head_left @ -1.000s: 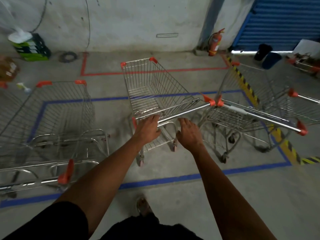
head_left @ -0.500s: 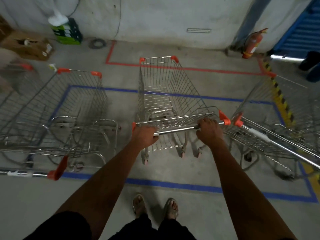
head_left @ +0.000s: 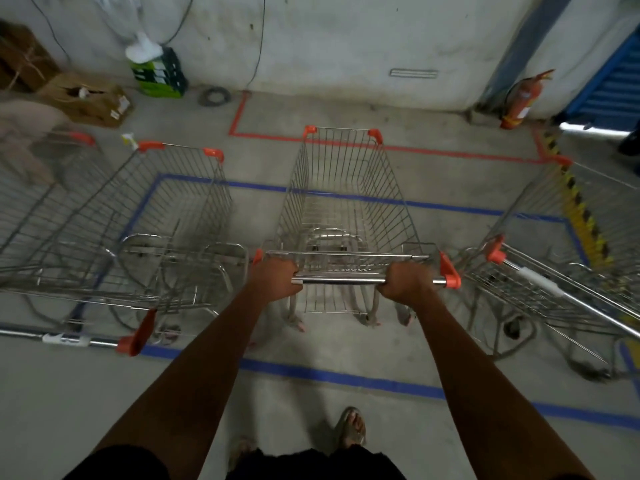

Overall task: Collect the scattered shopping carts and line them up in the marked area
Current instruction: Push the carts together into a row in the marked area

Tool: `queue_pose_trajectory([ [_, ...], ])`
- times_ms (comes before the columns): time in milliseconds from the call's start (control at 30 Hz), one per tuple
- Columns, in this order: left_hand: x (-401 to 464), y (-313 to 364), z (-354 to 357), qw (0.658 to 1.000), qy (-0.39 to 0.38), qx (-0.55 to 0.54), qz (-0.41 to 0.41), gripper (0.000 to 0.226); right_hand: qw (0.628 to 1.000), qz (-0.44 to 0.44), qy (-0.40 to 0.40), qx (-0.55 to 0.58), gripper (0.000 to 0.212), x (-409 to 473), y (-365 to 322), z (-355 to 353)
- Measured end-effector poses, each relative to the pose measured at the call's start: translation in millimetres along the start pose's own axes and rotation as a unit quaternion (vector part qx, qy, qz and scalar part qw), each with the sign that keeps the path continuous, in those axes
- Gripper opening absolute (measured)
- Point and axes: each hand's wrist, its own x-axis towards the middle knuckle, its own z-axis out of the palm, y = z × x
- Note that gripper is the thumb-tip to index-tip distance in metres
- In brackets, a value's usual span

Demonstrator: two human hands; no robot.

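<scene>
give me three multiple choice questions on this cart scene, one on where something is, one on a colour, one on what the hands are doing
1. Where is the fire extinguisher?
A. inside the middle cart
B. by the back wall, far right
C. beside the person's feet

2. What colour is the floor line crossing just ahead of the person's feet?
A. blue
B. green
C. white

3. What are the hands doing?
A. both hang free
B. only one touches a cart
C. both grip the middle cart's handle

Answers:
1 B: it stands on the floor against the wall at far right.
2 A: the tape there is blue; the red line lies farther back.
3 C: the left hand and right hand are curled round the handle bar of the middle cart.
</scene>
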Motion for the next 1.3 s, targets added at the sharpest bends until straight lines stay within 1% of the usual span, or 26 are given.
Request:
queue_pose_trajectory([
  [167, -23, -33, 4, 1.000, 0.003, 0.028, 0.011, 0.042, 1.000, 0.029, -0.001, -0.005, 0.042, -29, -45, 2],
  [333, -54, -67, 20, 0.999, 0.018, 0.035, 0.018, 0.041, 0.999, 0.025, 0.026, -0.021, 0.040, -59, -87, 15],
  [500, -87, -86, 37, 0.999, 0.019, 0.028, 0.030, 0.041, 0.999, 0.033, 0.010, -0.014, 0.038, -79, -111, 23],
  [667, -114, -102, 52, 0.998, 0.034, 0.041, 0.032, 0.044, 0.999, 0.031, 0.013, -0.003, 0.036, -100, -134, 33],
  [1000, -149, -98, 59, 0.998, 0.024, 0.033, 0.038, 0.043, 0.999, 0.028, 0.015, -0.007, 0.035, -135, -142, 43],
  [1167, -157, -98, 60, 0.999, 0.016, 0.045, 0.025, 0.041, 1.000, 0.025, 0.004, -0.012, 0.034, -144, -145, 46],
  [1300, -160, -103, 61, 0.998, 0.010, 0.051, 0.034, 0.041, 0.999, 0.029, 0.012, -0.009, 0.031, -148, -150, 46],
])
